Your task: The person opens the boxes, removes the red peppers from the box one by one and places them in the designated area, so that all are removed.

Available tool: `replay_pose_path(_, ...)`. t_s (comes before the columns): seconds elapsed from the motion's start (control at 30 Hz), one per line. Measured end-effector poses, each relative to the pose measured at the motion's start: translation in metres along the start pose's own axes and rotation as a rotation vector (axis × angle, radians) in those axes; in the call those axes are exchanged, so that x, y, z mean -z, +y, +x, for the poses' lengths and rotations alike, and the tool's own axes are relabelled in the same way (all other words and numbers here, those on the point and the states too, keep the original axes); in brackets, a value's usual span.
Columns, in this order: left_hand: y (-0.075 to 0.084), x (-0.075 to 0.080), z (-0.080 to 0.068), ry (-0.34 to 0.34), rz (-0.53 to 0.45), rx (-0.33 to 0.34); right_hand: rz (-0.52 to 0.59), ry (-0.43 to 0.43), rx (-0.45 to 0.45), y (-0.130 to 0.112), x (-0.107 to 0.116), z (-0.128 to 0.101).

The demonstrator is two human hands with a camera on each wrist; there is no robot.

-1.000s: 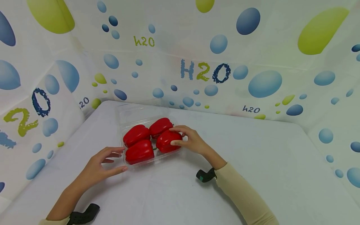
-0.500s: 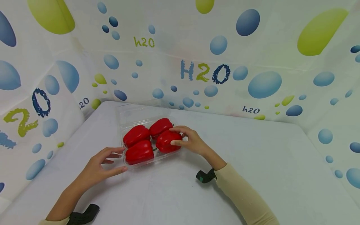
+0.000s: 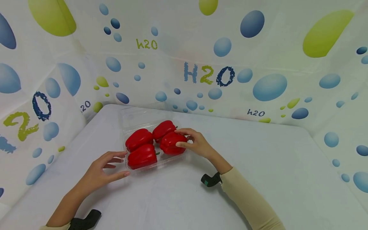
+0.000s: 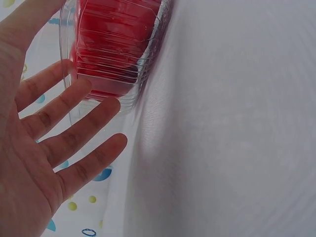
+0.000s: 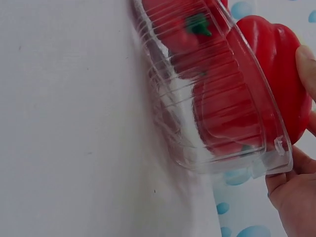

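Observation:
Several red bell peppers lie in a clear plastic clamshell box [image 3: 166,161] left of centre. My right hand [image 3: 196,144] grips the front right bell pepper [image 3: 169,143], thumb on the near side and fingers over the far side. In the right wrist view this pepper [image 5: 269,54] stands partly above the box rim. My left hand [image 3: 100,171] is at the box's left end, fingers spread and holding nothing. The left wrist view shows its fingertips close to the ribbed wall [image 4: 111,89]; whether they touch it I cannot tell. The front left bell pepper [image 3: 142,156] is nearest that hand.
The transparent lid [image 3: 143,115] is folded back behind the box. A white cloth [image 3: 258,159] covers the table. Behind and to the left hangs a white curtain [image 3: 172,41] with blue and green drops. Black wrist-worn devices [image 3: 210,180] sit under both forearms.
The front right bell pepper has tilted and shifted very slightly in my right hand, which has edged a little to the right. My left hand has stayed in place.

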State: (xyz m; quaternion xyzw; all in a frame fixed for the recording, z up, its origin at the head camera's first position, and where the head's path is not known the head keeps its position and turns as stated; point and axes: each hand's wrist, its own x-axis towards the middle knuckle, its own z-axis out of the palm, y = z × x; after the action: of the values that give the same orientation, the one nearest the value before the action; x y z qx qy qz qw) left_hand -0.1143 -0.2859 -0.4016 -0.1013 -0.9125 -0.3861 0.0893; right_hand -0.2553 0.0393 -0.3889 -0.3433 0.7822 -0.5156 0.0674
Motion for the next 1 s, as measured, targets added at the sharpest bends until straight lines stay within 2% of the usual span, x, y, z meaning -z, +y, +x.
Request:
replay_pose_path(0.23,0.0,0.001,0.0,0.003,-0.004,-0.006,0.021,-0.022,-0.013,-0.031,0.003,-0.008)
replay_pose_path(0.33,0.001,0.002,0.0,0.0,-0.004,0.003,0.015,-0.035,-0.021,-0.036,0.003,-0.009)
replay_pose_path(0.6,0.001,0.001,-0.001,-0.008,-0.005,0.006,0.037,-0.004,-0.048,-0.004,-0.001,-0.002)
replay_pose_path(1.0,0.002,0.001,-0.001,-0.01,-0.011,0.009,0.038,0.028,-0.024,-0.001,0.002,-0.003)
